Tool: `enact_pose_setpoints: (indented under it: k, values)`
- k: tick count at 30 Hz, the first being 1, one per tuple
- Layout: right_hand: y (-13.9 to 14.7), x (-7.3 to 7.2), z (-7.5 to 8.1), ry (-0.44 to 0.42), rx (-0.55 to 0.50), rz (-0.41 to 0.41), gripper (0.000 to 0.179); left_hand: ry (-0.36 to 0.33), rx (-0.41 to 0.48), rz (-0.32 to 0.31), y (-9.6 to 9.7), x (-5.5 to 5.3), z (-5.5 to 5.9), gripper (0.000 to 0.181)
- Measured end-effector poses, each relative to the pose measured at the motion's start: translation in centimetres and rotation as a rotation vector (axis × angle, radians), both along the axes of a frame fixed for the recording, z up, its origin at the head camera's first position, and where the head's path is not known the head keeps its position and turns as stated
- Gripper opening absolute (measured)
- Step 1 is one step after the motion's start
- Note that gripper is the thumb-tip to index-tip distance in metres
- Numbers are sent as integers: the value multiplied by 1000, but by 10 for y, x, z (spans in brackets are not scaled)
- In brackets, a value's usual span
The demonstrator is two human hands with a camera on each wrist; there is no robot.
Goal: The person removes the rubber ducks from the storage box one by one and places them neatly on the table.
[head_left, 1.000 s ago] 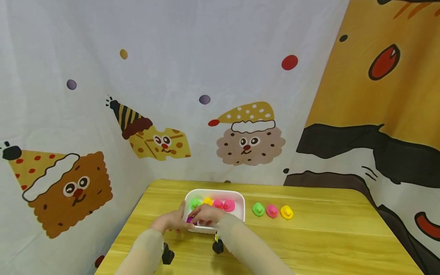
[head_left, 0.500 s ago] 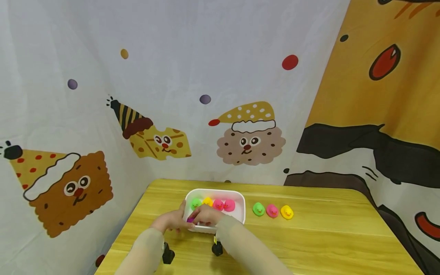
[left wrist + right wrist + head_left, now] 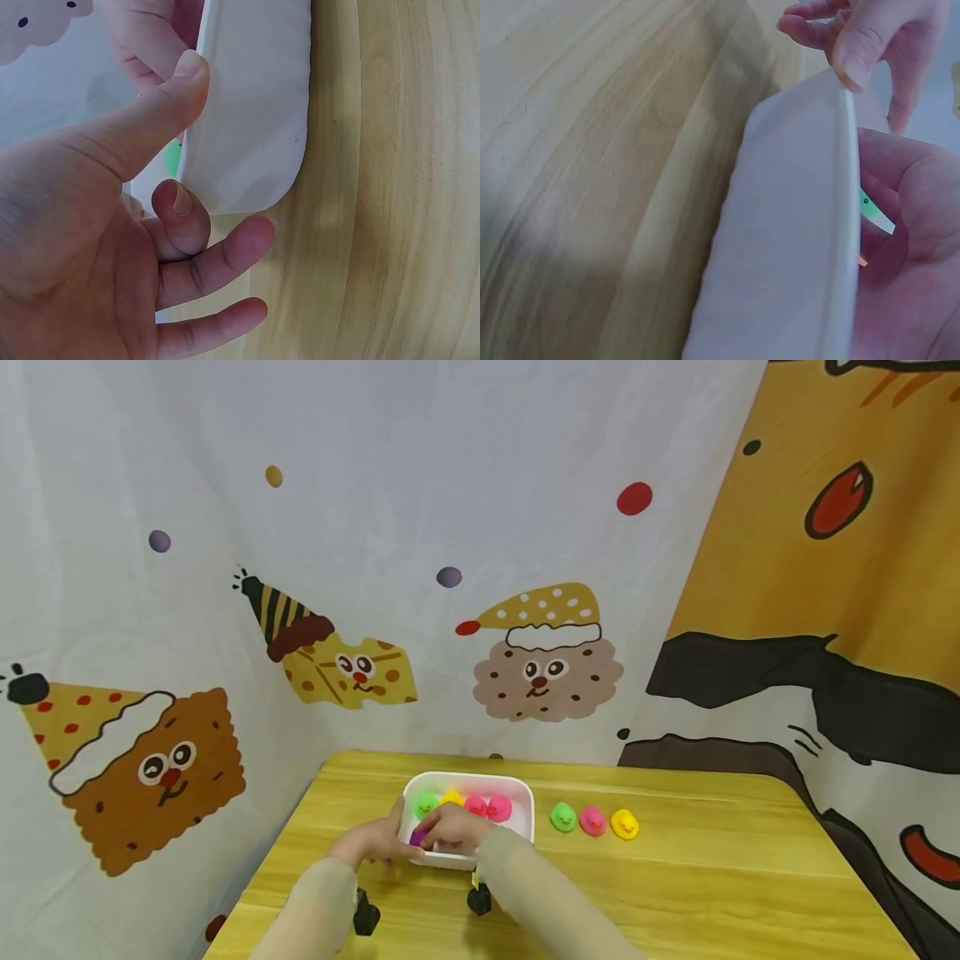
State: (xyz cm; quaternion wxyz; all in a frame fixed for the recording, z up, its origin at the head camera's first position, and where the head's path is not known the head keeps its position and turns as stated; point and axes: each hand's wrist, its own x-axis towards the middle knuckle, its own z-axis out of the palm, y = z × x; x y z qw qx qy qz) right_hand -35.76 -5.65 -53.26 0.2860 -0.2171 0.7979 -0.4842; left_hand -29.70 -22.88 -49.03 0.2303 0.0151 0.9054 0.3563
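A white plastic tray (image 3: 525,827) stands on the wooden table. Along its far side sit a green rubber duck (image 3: 424,805), a yellow one and two pink ones. My left hand (image 3: 375,841) grips the near left corner, thumb over the rim and index finger at the outer corner; its other fingers stick out loosely. Inside the tray, my right hand (image 3: 456,827) pinches a small purple toy (image 3: 418,838) in the near left corner, mostly hidden by the fingers. In the right wrist view the tray wall (image 3: 787,225) covers part of that hand.
Right of the tray, a green duck (image 3: 563,817), a pink duck (image 3: 592,821) and a yellow duck (image 3: 625,824) stand in a row on the table (image 3: 720,877). A white cloth (image 3: 375,485) printed with cartoon figures hangs behind the table and at its left.
The right hand has shifted very slightly over the purple toy, and a little more of the purple shows now. The left hand, tray and ducks stay where they were.
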Motion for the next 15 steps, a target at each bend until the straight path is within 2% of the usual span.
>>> enact_pose_setpoints:
  k: [7, 11, 15]
  values:
    - [11, -6, 10, 108, 93, -16, 17, 8, 6, 4, 4, 1, 2, 116]
    - [16, -5, 18, 129, 114, -39, 17, 6, 5, 7, 4, 2, 3, 116]
    - [19, -6, 23, 139, 118, -37, 18, 4, -35, 2, 2, 4, 4, 115]
